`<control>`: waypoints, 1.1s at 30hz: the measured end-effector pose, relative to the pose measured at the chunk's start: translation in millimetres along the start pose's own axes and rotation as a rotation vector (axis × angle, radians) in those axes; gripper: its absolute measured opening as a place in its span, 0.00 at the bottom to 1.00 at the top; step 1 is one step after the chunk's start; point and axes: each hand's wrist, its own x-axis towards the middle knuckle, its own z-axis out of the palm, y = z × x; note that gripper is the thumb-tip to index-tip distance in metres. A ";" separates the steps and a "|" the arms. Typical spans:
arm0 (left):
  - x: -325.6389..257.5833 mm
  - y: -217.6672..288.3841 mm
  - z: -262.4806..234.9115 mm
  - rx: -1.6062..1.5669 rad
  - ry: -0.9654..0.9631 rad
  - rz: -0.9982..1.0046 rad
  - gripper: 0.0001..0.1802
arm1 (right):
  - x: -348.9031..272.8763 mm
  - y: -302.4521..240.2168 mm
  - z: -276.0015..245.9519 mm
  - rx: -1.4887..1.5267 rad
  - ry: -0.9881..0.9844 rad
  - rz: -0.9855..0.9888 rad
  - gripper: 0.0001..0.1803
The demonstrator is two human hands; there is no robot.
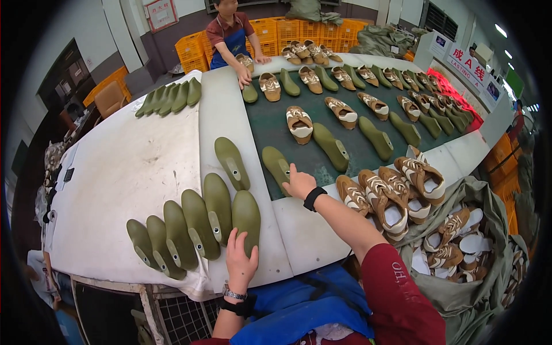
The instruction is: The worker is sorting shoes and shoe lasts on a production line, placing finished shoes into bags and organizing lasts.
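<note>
The left hand [240, 260] lay flat and open on the nearest green shoe last [247, 214], gripping nothing; five more lasts [181, 230] stood to its left. The right hand [299, 183], fingers spread, pressed another last [277, 165] on the dark belt [270, 123], with brown-and-white shoes [391, 192] crowded to its right.

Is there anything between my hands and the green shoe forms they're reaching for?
Nothing visible. The left hand already rests on the nearest green shoe form in the row on the white table. The right hand touches another shoe form at the edge of the dark belt.
</note>
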 end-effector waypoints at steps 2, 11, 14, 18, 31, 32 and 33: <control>-0.1 0.3 -1.3 0.000 0.000 0.008 0.23 | 4.9 -4.9 1.3 0.063 -0.014 -0.008 0.31; -3.8 3.4 1.4 0.008 -0.037 0.037 0.24 | 31.7 -3.7 40.4 0.350 0.035 0.052 0.16; -6.3 5.2 1.7 -0.009 -0.049 -0.009 0.24 | 6.7 0.8 30.2 0.354 0.001 -0.035 0.18; -5.1 -0.8 3.0 -0.008 -0.032 0.023 0.24 | -56.5 23.6 10.3 0.472 0.059 -0.383 0.22; -1.2 1.3 4.9 -0.005 -0.072 0.026 0.25 | -260.3 146.9 -126.6 -0.322 0.225 0.080 0.13; -1.4 2.2 4.6 -0.006 -0.071 0.020 0.25 | -260.3 154.4 -127.1 -0.324 0.220 0.076 0.13; -1.6 3.1 4.0 -0.012 -0.079 0.026 0.25 | -259.8 160.9 -129.0 -0.291 0.222 0.036 0.13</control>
